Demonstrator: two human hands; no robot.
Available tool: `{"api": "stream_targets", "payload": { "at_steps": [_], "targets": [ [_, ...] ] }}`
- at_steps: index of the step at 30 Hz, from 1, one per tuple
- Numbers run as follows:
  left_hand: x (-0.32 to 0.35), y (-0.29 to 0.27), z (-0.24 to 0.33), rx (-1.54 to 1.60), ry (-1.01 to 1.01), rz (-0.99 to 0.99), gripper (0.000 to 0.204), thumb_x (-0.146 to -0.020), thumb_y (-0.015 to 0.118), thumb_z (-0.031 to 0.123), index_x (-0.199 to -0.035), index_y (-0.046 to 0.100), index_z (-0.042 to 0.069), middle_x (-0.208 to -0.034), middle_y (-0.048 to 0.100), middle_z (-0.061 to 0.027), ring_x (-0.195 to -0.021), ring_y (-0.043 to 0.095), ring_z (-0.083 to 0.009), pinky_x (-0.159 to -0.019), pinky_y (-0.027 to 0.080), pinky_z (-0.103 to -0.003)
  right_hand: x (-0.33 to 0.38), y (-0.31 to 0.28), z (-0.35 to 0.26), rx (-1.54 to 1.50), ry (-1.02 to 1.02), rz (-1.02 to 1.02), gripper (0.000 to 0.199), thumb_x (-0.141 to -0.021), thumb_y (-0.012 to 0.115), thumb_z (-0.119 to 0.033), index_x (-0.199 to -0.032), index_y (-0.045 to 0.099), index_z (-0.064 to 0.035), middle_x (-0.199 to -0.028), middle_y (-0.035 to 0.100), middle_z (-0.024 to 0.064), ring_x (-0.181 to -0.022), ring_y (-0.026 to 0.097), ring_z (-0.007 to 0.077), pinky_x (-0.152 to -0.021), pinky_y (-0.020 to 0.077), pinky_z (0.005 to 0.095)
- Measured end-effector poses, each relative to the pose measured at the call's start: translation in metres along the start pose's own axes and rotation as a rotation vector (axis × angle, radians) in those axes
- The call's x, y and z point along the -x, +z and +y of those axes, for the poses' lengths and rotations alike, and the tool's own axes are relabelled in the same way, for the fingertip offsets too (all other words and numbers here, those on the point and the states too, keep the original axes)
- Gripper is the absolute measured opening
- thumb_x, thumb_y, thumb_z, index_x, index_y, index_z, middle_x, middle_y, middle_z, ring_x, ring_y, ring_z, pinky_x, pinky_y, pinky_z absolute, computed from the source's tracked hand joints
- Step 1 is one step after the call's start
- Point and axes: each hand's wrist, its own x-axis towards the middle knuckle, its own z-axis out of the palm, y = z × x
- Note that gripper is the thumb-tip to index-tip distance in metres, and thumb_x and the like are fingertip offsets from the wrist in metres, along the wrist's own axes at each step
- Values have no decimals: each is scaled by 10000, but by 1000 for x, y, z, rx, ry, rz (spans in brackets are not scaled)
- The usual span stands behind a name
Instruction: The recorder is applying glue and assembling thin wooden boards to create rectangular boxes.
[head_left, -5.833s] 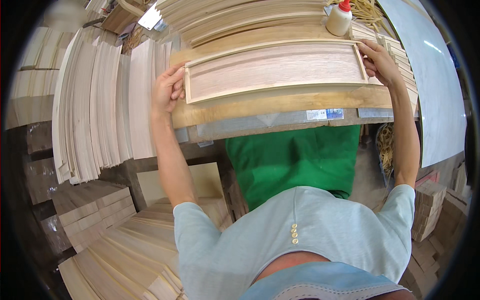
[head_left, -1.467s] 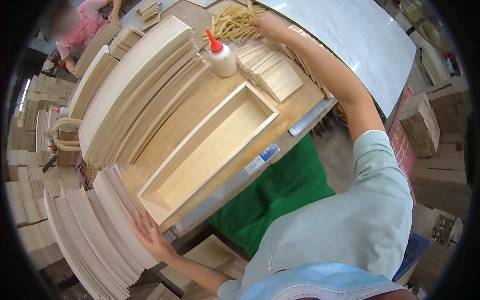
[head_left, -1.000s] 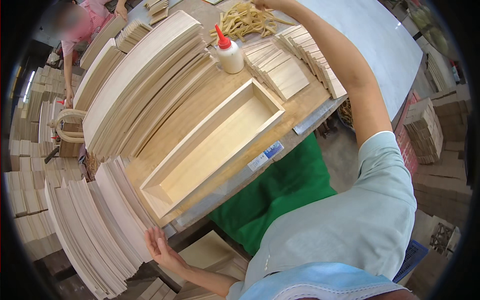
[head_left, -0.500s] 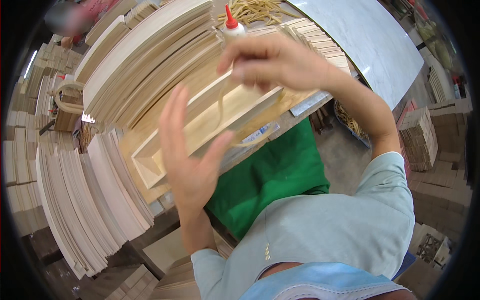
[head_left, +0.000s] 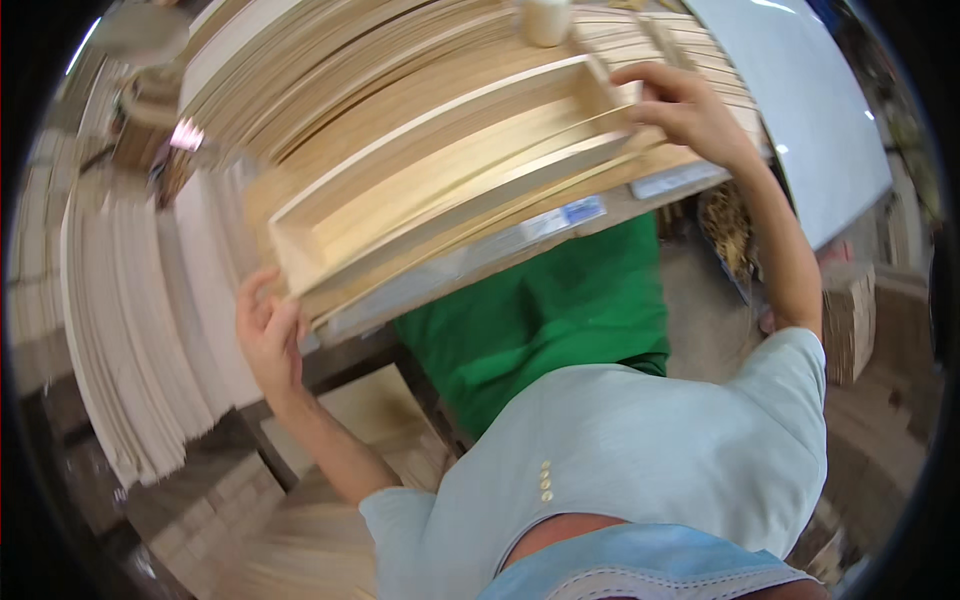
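A long, open wooden box (head_left: 440,222) lies slantwise on the workbench. Stretched lengthwise between my hands is a pale yellow rubber band (head_left: 540,203), one strand crossing over the box and the other running along its near side. My left hand (head_left: 268,335), fingers curled, grips the band at the box's near left end. At the far right end, my right hand (head_left: 692,112) pinches the band's other end. Motion blurs the fingertips, so their exact contact with the box is unclear.
Thin wooden boards (head_left: 370,60) are stacked behind the box, with more boards (head_left: 140,310) at the left. A white bottle (head_left: 545,22) stands behind the box's right end. A pale sheet (head_left: 800,110) lies at the far right. Green cloth (head_left: 540,310) covers my lap.
My hands have moved far apart, left hand toward the box's left end and right hand to its right end. The slack rubber band is now drawn long. The whole view has shifted.
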Motion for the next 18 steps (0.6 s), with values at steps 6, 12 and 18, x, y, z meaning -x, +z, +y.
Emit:
{"api": "stream_targets", "payload": {
  "at_steps": [6,12,18],
  "targets": [
    [-33,-2,11,-274,-123,22,537,-845,625,89,-1339,432,0,-565,424,53,-490,378,-31,-444,314,-192,-20,2,27,18,30,9,470,-920,578,-270,-1351,483,-106,-622,375,-55,-491,346,36,-429,302,219],
    [-56,-7,0,-199,-171,-121,577,-859,618,129,-1373,395,-11,-535,394,65,-461,355,-27,-427,324,-204,-35,5,30,-56,166,-102,543,-939,554,-324,-1412,394,-111,-596,340,-63,-447,289,34,-389,249,214],
    [-68,-18,-9,-94,-180,-168,544,-883,611,158,-1348,411,-42,-515,386,69,-428,339,-27,-420,350,-204,-40,4,23,-118,126,-133,496,-954,526,-326,-1381,436,-92,-584,306,-74,-439,248,21,-377,204,202]
  ]
}}
